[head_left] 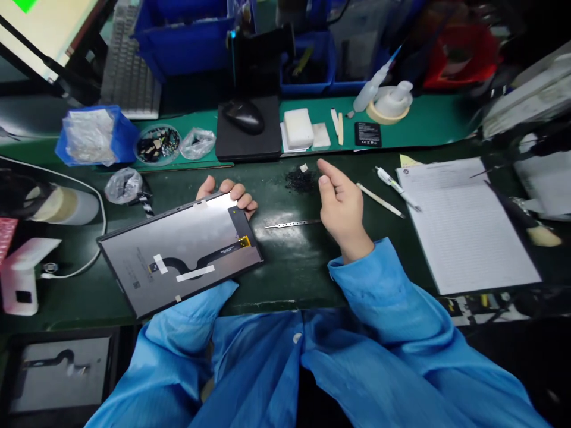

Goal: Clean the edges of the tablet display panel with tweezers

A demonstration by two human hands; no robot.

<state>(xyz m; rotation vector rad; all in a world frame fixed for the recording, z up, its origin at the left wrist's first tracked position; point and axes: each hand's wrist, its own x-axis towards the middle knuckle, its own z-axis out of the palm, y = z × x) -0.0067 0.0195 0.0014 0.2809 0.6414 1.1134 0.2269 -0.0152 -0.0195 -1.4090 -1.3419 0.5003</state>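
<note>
**Left hand** (229, 193): fingers curled over the far edge of a panel (178, 249) and closed on it; the palm is hidden behind the panel.
- The panel is held grey back upward. A black ribbon cable and white tape strips are seen on it. Its near part is above the bench (289, 273), close to the blue sleeve (187, 333).

**Right hand** (341, 205): raised just above the bench, loosely spread, fingers half bent, thumb pointing away from the body. Nothing is seen held in it.
- Just left of the wrist, a thin metal strip (292, 224) is laid flat on the bench.
- Just beyond the fingertips, a small heap of black scraps (300, 180) is found, with a tiny white piece (304, 168) at its far side.
- To the right, a pale stick (380, 200) and a white pen (397, 187) are laid near each other, with a lined sheet of paper (464, 226) farther right.

**Farther out, beyond both hands:** a black mouse (244, 116) set on a dark pad (248, 142), a white block (298, 128), a roll of tape (383, 113), and a round dish of small parts (157, 144) to the left.
</note>
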